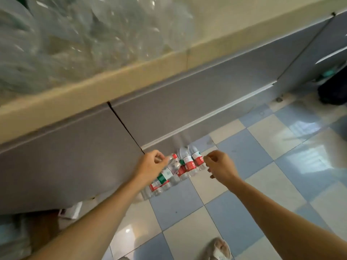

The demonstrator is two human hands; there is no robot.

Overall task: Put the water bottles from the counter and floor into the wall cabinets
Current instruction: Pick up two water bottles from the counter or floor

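Several water bottles (pixel 188 163) with red or green labels stand and lean in a row on the floor against the grey base cabinet (pixel 187 102). My left hand (pixel 152 163) is closed around the top of a leaning green-labelled bottle (pixel 166 174) at the left of the row. My right hand (pixel 220 165) hovers at the right end of the row. Its fingers are curled, with the tips beside a red-labelled bottle (pixel 197 158). I cannot tell whether they pinch anything. On the beige counter (pixel 131 72) lies a blurred heap of clear bottles (pixel 78 34).
The floor has blue and cream checker tiles (pixel 244 184). A dark bag (pixel 334 87) sits at the far right by the cabinets. My shoe (pixel 219 248) shows at the bottom. Brown and white items (pixel 47 222) lie under the cabinet at lower left.
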